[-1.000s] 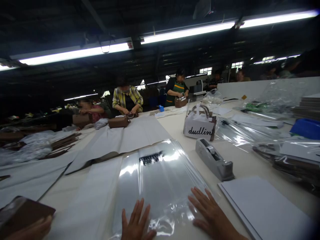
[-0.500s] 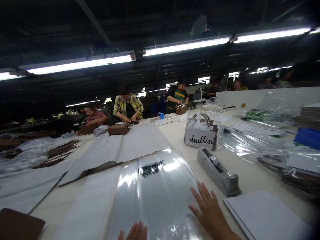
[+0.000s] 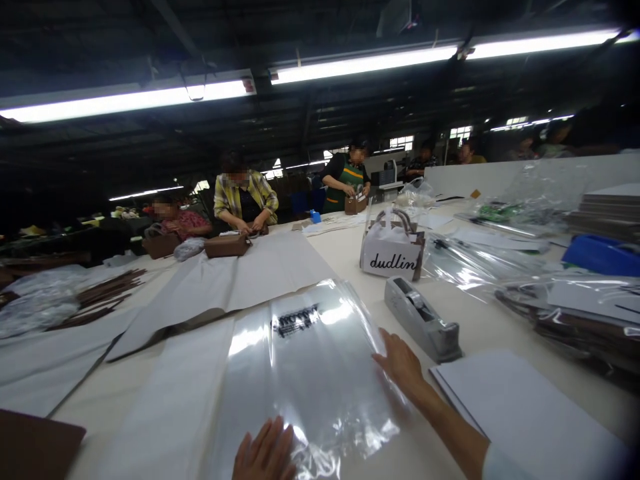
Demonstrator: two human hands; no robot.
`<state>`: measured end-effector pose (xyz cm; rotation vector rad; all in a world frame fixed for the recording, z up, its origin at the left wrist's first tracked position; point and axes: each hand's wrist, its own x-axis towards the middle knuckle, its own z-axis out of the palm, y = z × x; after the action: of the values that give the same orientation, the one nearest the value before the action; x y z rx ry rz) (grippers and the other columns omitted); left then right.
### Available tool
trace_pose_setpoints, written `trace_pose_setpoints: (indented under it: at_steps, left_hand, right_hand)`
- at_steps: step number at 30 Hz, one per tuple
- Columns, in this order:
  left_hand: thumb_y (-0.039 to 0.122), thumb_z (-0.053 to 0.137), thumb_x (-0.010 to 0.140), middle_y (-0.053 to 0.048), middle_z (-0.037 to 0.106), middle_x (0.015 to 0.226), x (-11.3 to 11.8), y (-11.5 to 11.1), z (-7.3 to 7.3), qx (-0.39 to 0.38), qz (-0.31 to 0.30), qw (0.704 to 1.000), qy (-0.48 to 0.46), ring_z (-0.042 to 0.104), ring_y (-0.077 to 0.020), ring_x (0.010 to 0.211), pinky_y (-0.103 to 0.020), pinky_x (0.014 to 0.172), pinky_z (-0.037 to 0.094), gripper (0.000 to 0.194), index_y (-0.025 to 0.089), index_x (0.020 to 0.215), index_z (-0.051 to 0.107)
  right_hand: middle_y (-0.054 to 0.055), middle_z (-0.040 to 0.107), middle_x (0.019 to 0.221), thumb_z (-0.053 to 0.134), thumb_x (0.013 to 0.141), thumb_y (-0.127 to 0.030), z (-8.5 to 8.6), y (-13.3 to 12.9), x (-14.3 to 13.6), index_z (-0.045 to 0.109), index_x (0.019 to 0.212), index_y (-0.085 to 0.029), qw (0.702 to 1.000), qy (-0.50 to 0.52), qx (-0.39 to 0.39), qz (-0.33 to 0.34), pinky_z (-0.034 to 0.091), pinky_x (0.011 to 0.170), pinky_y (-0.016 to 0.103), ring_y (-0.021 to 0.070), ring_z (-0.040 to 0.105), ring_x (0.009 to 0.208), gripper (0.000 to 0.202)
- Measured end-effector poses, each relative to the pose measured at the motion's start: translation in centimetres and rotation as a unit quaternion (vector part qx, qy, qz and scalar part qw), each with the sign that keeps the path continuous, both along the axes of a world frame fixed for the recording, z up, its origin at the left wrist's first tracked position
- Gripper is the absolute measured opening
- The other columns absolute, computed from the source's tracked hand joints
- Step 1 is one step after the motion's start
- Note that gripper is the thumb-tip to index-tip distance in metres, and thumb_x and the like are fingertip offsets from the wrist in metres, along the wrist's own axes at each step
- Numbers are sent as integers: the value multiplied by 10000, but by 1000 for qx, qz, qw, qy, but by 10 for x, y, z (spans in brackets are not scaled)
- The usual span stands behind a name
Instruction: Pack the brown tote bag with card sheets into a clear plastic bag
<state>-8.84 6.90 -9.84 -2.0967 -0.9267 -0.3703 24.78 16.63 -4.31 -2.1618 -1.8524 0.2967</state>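
Clear plastic bag (image 3: pixel 305 373) lies flat on the bench (image 3: pixel 480 327), under both hands. I note my right hand (image 3: pixel 400 363) open on its right edge, my left hand (image 3: pixel 265 453) flat on its near end. Tape dispenser (image 3: pixel 420 327) sits just beyond the right hand.

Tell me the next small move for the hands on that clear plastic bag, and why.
Probably pinch the right edge of the clear plastic bag and lift the top sheet. The right hand already lies at that edge with fingers curled, while the left hand presses flat on the near end, pinning the stack in place.
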Motion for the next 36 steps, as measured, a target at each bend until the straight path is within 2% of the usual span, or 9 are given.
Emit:
trace_pose_setpoints:
  at_steps: [3,6,10,13,17,22,27,32,36]
  left_hand:
    - [337,447,844,-5,651,1088,1,-4,3,-18,8,1000,-8,574,-172,991,-338,838,356,298,259,1082,608]
    - [324,423,860,-13,642,1105,4,-7,-2,-31,9,999,-31,557,-175,1018,-335,862,340,305,254,1097,601]
    - [306,369,884,-15,615,1152,4,-8,-12,-66,39,994,-76,527,-181,1068,-350,921,308,321,268,1118,586]
    - [323,389,872,-7,612,1158,0,-6,-15,-52,3,996,-71,522,-177,1072,-339,935,302,320,275,1124,581]
    - [332,445,852,-4,620,1143,-2,-3,-11,-39,-36,997,-56,524,-168,1065,-310,935,309,310,271,1124,581]
    - [288,434,871,-22,606,1160,7,-9,-4,-74,-4,992,-104,510,-197,1099,-352,928,312,288,296,1125,572]
    - [291,509,838,-45,565,1219,13,-20,12,-167,-17,982,-83,478,-198,1150,-349,971,293,376,245,1211,501]
    - [555,500,774,-120,491,1292,17,-27,25,-259,-25,961,-98,419,-259,1207,-402,992,285,644,179,1290,412]
    - [464,503,812,-96,547,1231,23,-32,30,-251,-3,962,-104,463,-232,1164,-392,973,309,491,207,1229,471]
  right_hand:
    - [122,609,1026,483,818,-422,1,9,6,511,1153,-133,999,33,-36,-20,420,704,290,226,581,917,443]
    - [121,619,990,543,776,-398,-3,12,10,571,1030,-127,997,52,-51,-20,405,690,277,229,579,919,373]
    - [94,624,943,524,789,-327,-10,7,17,581,949,-135,997,73,-39,5,378,672,242,183,582,856,256]
    - [71,620,809,497,790,-319,-11,1,22,575,829,-130,996,82,-29,18,344,595,232,163,566,728,208]
    - [28,592,708,451,798,-322,-8,-8,26,533,724,-142,995,91,-2,44,322,569,220,136,524,648,211]
    - [3,563,657,435,812,-346,-10,-15,33,490,688,-158,994,75,23,77,333,578,210,128,512,640,232]
    - [40,589,723,451,810,-294,-18,-15,42,539,841,-146,998,24,7,56,349,622,234,167,551,712,176]
    - [122,608,930,456,825,-268,-15,-16,47,394,1255,-112,999,-3,8,49,406,720,297,231,574,864,462]
    - [189,502,1200,496,799,-321,-19,-30,36,429,1264,-123,981,-72,140,111,409,836,418,316,498,1064,510]
